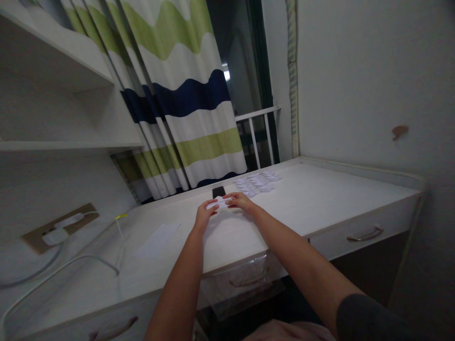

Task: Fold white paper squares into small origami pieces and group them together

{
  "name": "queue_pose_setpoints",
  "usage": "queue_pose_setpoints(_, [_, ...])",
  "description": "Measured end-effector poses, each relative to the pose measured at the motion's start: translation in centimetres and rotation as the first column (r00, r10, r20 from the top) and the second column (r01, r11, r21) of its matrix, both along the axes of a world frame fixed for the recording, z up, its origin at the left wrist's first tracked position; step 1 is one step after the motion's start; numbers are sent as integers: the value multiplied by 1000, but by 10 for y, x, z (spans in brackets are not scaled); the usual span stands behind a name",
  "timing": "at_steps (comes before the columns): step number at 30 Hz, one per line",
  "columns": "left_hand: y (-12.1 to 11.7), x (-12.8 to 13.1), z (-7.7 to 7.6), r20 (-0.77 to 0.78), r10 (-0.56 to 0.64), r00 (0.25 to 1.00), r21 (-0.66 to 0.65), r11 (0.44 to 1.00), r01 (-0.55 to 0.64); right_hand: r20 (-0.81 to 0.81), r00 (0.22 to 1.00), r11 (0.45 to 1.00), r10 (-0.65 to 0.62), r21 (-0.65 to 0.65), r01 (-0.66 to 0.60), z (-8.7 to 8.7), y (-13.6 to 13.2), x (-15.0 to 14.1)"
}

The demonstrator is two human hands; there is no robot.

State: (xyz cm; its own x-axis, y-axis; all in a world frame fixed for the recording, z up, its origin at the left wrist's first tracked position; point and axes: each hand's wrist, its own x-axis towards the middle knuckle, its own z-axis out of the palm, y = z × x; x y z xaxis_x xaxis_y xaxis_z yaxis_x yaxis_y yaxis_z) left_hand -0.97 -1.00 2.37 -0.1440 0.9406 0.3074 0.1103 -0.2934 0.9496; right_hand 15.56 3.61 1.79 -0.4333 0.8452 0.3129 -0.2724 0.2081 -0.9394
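Both my hands reach out over the white desk (pixel 313 199) and pinch a small white folded piece of paper (pixel 221 202) between them. My left hand (pixel 205 214) grips its left end with fingers closed. My right hand (pixel 241 201) grips its right end, fingers curled. Just behind the paper lies a small black phone (pixel 218 191) flat on the desk. A cluster of several small white folded paper pieces (pixel 258 182) lies further back to the right.
A flat white sheet (pixel 157 239) lies on the desk at the left. White cables (pixel 60 272) run from a wall socket plate (pixel 59 226). Shelves stand at the left, a striped curtain (pixel 185 104) behind, a wall on the right, drawers (pixel 364 234) below.
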Motion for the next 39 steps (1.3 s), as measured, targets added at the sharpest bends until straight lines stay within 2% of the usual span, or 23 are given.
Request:
queue_pose_setpoints(11, [2, -2, 0, 3, 30, 1000, 10, 999, -30, -34, 998, 998, -47, -53, 45, 4, 2, 4])
queue_pose_setpoints(19, [0, -2, 1, -8, 43, 999, -11, 999, -43, -29, 998, 997, -61, -44, 60, 3, 4, 6])
queue_pose_setpoints(31, [2, -5, 0, 4, -19, 1000, -42, 999, 20, 10, 994, 993, -104, 60, 104, 0, 11, 4])
queue_pose_setpoints(35, [2, -5, 0, 8, -27, 1000, -48, 998, 27, 58, 988, 980, -145, 147, 135, -2, 16, 4])
queue_pose_setpoints(39, [1, -4, 1, 5, -37, 999, -63, 997, 38, 115, 968, 944, -223, 274, 185, -3, 19, 5])
